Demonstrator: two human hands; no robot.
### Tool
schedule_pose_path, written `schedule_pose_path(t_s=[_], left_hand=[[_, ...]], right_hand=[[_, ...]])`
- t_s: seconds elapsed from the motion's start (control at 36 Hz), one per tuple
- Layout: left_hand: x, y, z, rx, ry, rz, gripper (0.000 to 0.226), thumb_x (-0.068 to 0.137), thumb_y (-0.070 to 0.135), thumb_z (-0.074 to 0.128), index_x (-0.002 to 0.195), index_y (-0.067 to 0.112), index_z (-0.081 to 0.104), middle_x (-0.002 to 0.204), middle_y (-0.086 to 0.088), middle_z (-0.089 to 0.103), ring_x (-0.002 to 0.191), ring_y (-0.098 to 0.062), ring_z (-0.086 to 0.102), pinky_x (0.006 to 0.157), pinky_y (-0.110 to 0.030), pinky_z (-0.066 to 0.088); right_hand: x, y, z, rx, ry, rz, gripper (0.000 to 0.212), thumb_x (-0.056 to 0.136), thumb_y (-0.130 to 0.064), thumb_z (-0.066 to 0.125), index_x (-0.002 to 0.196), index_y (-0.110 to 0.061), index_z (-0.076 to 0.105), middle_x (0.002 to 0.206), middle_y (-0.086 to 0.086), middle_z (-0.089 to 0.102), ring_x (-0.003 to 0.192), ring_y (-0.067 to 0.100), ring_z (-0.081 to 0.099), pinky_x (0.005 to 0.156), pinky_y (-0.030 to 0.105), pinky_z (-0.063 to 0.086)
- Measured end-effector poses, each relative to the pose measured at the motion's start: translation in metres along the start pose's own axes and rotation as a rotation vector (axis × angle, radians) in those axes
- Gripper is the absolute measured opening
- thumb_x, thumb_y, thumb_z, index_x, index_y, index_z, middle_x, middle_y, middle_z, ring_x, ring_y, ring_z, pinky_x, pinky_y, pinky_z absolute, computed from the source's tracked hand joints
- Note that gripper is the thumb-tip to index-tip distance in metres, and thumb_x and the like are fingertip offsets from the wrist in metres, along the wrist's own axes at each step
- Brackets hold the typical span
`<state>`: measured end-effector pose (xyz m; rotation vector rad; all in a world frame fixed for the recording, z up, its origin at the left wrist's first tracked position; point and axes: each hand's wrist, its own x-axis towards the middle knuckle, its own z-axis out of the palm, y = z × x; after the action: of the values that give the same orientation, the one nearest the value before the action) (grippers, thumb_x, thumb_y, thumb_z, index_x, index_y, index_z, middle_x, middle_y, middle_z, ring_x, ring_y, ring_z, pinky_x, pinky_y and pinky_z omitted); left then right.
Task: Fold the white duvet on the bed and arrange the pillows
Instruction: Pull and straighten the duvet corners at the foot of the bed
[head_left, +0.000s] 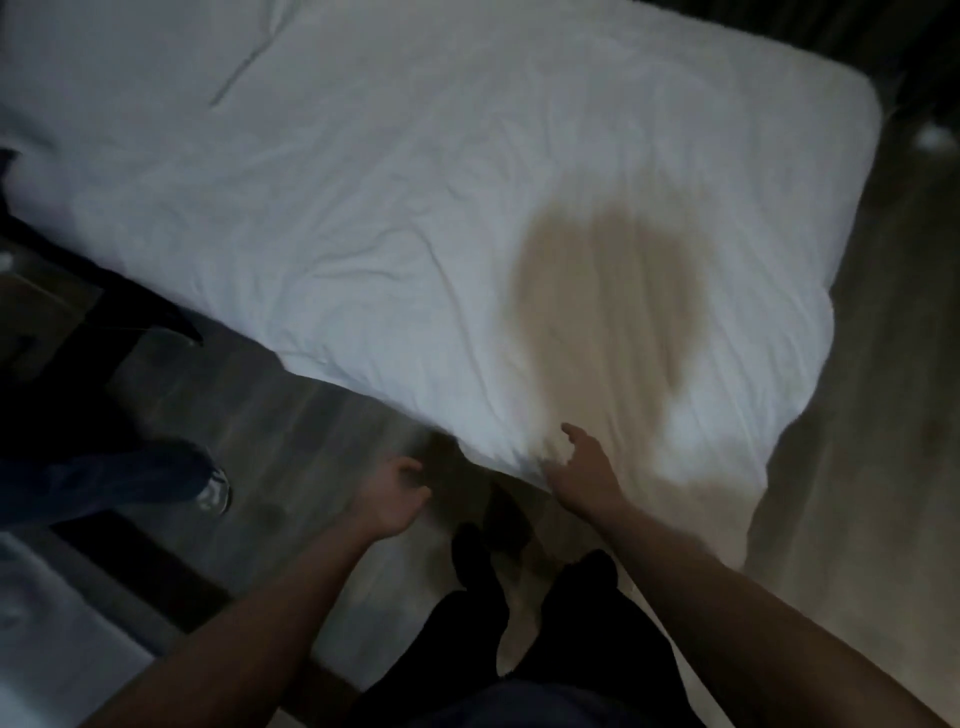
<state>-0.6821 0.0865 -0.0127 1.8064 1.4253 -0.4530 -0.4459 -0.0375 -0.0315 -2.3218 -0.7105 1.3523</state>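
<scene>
The white duvet (395, 208) lies spread and wrinkled across the bed, with a large brownish patch (602, 291) near its close corner. My right hand (582, 467) rests at the duvet's near edge, fingers spread, touching the fabric without a clear grip. My left hand (392, 493) hovers over the floor just left of that edge, fingers curled loosely and holding nothing. A seam or fold line (234, 78) runs across the duvet at the far left. No pillow can be told apart in this blurred view.
Another person's leg in jeans and a sneaker (213, 488) stands on the wooden floor (270, 415) at left. My own dark-trousered legs (545, 623) are below. A second white surface (47, 639) fills the lower left corner. Floor runs along the bed's right side.
</scene>
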Motion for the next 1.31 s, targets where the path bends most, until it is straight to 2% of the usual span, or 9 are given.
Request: schedule_pose_path(t_s=[0.17, 0.44, 0.61, 0.75, 0.89, 1.0, 1.11, 1.22, 1.31], left_hand=[[0.018, -0.049, -0.082, -0.059, 0.183, -0.084, 0.043, 0.081, 0.025, 0.075, 0.121, 0.012, 0.065, 0.135, -0.012, 0.054, 0.125, -0.024, 0.051, 0.105, -0.028, 0.037], [0.068, -0.033, -0.172, -0.039, 0.279, -0.089, 0.057, 0.08, 0.038, 0.07, 0.132, 0.02, 0.056, 0.147, -0.003, 0.045, 0.137, -0.021, 0.04, 0.112, -0.03, 0.032], [0.089, -0.037, -0.221, 0.01, 0.303, -0.145, 0.062, 0.08, 0.046, 0.069, 0.137, 0.027, 0.051, 0.155, -0.002, 0.033, 0.143, -0.024, 0.032, 0.116, -0.036, 0.03], [0.111, -0.052, -0.259, 0.005, 0.314, -0.173, 0.062, 0.081, 0.045, 0.068, 0.137, 0.027, 0.051, 0.156, -0.002, 0.032, 0.145, -0.023, 0.028, 0.117, -0.036, 0.027], [0.147, -0.077, -0.302, -0.063, 0.321, -0.207, 0.06, 0.079, 0.042, 0.071, 0.133, 0.021, 0.056, 0.147, -0.006, 0.044, 0.139, -0.023, 0.037, 0.111, -0.03, 0.03], [0.176, -0.107, -0.344, -0.137, 0.292, -0.23, 0.059, 0.079, 0.034, 0.073, 0.132, 0.014, 0.057, 0.139, -0.009, 0.049, 0.126, -0.025, 0.05, 0.102, -0.028, 0.039], [0.211, -0.16, -0.388, -0.145, 0.261, -0.233, 0.066, 0.07, 0.046, 0.072, 0.127, 0.015, 0.06, 0.131, -0.011, 0.055, 0.121, -0.028, 0.054, 0.102, -0.034, 0.045], [0.239, -0.209, -0.438, -0.129, 0.263, -0.193, 0.046, 0.069, 0.042, 0.074, 0.102, 0.01, 0.073, 0.106, -0.011, 0.071, 0.1, -0.025, 0.066, 0.084, -0.034, 0.053], [0.245, -0.229, -0.477, -0.142, 0.299, -0.199, 0.041, 0.07, 0.038, 0.075, 0.097, 0.007, 0.076, 0.102, -0.015, 0.073, 0.096, -0.027, 0.068, 0.082, -0.034, 0.052]], right_hand=[[-0.001, -0.075, 0.02, -0.11, -0.017, -0.102, 0.072, 0.088, -0.03, 0.065, 0.151, -0.016, 0.033, 0.154, 0.009, 0.036, 0.138, 0.024, 0.04, 0.109, 0.029, 0.032], [0.053, -0.162, 0.009, -0.44, -0.128, -0.181, 0.071, 0.095, -0.04, 0.053, 0.156, -0.021, 0.02, 0.164, 0.007, 0.013, 0.148, 0.03, 0.02, 0.117, 0.038, 0.025], [0.086, -0.221, 0.012, -0.539, -0.182, -0.244, 0.073, 0.095, -0.044, 0.051, 0.156, -0.023, 0.017, 0.164, 0.008, 0.008, 0.15, 0.034, 0.012, 0.119, 0.045, 0.024], [0.105, -0.269, 0.017, -0.586, -0.207, -0.28, 0.074, 0.096, -0.046, 0.051, 0.157, -0.024, 0.016, 0.165, 0.007, 0.005, 0.15, 0.035, 0.009, 0.119, 0.047, 0.023], [0.126, -0.314, 0.031, -0.576, -0.225, -0.285, 0.073, 0.096, -0.045, 0.052, 0.156, -0.025, 0.017, 0.165, 0.005, 0.005, 0.15, 0.035, 0.008, 0.118, 0.051, 0.025], [0.145, -0.359, 0.057, -0.574, -0.203, -0.285, 0.072, 0.096, -0.046, 0.051, 0.156, -0.025, 0.017, 0.165, 0.005, 0.007, 0.15, 0.035, 0.009, 0.118, 0.049, 0.024], [0.161, -0.407, 0.091, -0.541, -0.18, -0.254, 0.073, 0.095, -0.047, 0.052, 0.156, -0.025, 0.019, 0.165, 0.006, 0.01, 0.15, 0.033, 0.012, 0.118, 0.046, 0.025], [0.17, -0.452, 0.128, -0.502, -0.174, -0.222, 0.073, 0.095, -0.045, 0.054, 0.156, -0.023, 0.02, 0.164, 0.007, 0.012, 0.15, 0.033, 0.015, 0.119, 0.043, 0.026], [0.174, -0.48, 0.151, -0.479, -0.153, -0.223, 0.073, 0.095, -0.043, 0.054, 0.156, -0.021, 0.022, 0.164, 0.01, 0.013, 0.149, 0.03, 0.018, 0.119, 0.038, 0.023]])
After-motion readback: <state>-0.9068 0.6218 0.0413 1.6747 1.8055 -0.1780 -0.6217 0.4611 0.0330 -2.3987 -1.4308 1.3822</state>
